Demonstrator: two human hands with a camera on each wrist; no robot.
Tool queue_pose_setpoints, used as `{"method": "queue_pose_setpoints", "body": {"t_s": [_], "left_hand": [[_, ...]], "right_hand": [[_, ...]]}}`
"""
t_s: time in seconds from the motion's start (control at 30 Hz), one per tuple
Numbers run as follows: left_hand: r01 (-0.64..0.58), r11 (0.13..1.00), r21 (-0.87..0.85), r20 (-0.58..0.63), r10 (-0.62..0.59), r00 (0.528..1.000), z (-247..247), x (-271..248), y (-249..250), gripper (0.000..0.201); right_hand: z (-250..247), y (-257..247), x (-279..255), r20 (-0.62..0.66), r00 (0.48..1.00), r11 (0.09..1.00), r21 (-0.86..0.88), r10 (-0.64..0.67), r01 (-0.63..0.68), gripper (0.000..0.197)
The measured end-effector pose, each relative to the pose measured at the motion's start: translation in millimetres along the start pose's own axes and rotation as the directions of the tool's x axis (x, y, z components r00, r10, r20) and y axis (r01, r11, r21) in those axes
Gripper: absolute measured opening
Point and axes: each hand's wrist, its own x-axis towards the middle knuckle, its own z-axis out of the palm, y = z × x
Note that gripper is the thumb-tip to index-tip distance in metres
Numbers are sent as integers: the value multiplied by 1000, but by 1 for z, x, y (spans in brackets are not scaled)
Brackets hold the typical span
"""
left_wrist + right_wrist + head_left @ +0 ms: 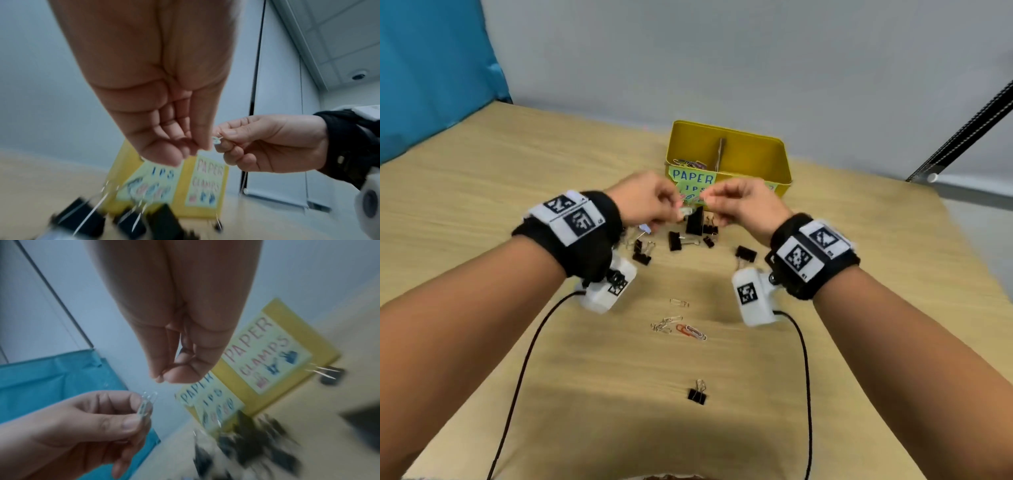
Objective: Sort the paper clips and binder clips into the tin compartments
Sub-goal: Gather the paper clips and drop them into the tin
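Observation:
A yellow tin with a middle divider stands at the back of the table, and coloured paper clips lie in its left compartment. Both hands hover close together in front of it. My left hand pinches silver paper clips between thumb and forefinger. My right hand pinches a small pale clip at its fingertips. Black binder clips lie on the table right below the hands. The tin's right compartment is partly hidden.
More loose paper clips lie nearer me, mid-table. Single binder clips sit at the front and beside the right wrist. Camera cables trail from both wrists. A blue cloth hangs at the back left.

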Motion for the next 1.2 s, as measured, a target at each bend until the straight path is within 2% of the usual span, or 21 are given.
{"method": "queue_pose_setpoints", "body": {"t_s": [0.07, 0.13, 0.23, 0.3, 0.37, 0.43, 0.53, 0.6, 0.67, 0.73, 0.77, 0.8, 0.87, 0.9, 0.97, 1.07, 1.2], "left_hand": [[2, 998, -55, -189, -13, 982, -17, 21, 12, 19], [-2, 999, -45, -352, -14, 936, -31, 43, 24, 22], [44, 996, 83, -477, 1, 879, -39, 70, 37, 5], [92, 984, 150, -509, -2, 861, -41, 85, 39, 15], [122, 967, 225, -474, -1, 881, -39, 95, 36, 23], [139, 949, 284, -414, -9, 910, -37, 101, 31, 28], [148, 946, 289, -428, -10, 904, -33, 98, 25, 28], [107, 952, 288, -445, 34, 895, -28, 84, 23, 25], [41, 952, 304, -403, 89, 911, -20, 59, 21, 17], [-5, 945, 327, -243, 90, 966, -9, 32, 15, 12], [-8, 936, 352, -103, 48, 993, -1, 17, 11, 13], [-7, 916, 401, 47, -13, 999, 7, 6, 6, 17], [-9, 860, 511, 258, -144, 955, 25, -14, -9, 33], [-6, 840, 542, 307, -191, 933, 33, -21, -16, 41], [0, 840, 543, 350, -226, 909, 49, -35, -25, 54], [-46, 848, 527, 349, -167, 922, 68, -47, -24, 63], [-93, 845, 526, 290, -76, 954, 78, -47, -20, 46]], "right_hand": [[-7, -19, 23, -86, 996, 997, 69, -23, 29, 12], [-10, -33, 49, -164, 986, 995, 91, -26, 41, 20], [-11, -40, 86, -261, 965, 998, 57, 13, 2, 24], [-9, -40, 103, -312, 949, 999, 33, 51, -43, 22], [-6, -36, 115, -341, 937, 996, -33, 71, -88, 14], [-5, -32, 121, -322, 945, 978, -168, 64, -124, 18], [-4, -30, 113, -310, 951, 939, -323, 16, -121, 26], [-1, -31, 97, -330, 941, 916, -393, -67, -73, 26], [4, -31, 71, -307, 937, 889, -458, -164, 6, 23], [10, -28, 41, -178, 966, 823, -566, -185, 54, 19], [15, -23, 23, -63, 989, 777, -626, -135, 66, 18], [18, -17, 7, 66, 997, 733, -676, -41, 75, 16], [29, 0, -24, 270, 944, 657, -750, 191, 81, 17], [34, 10, -37, 311, 912, 622, -779, 268, 82, 22], [45, 26, -56, 302, 893, 598, -800, 334, 47, 33], [57, 38, -70, 272, 917, 614, -788, 293, 37, 33], [63, 44, -77, 259, 944, 650, -757, 207, 65, 19]]}}
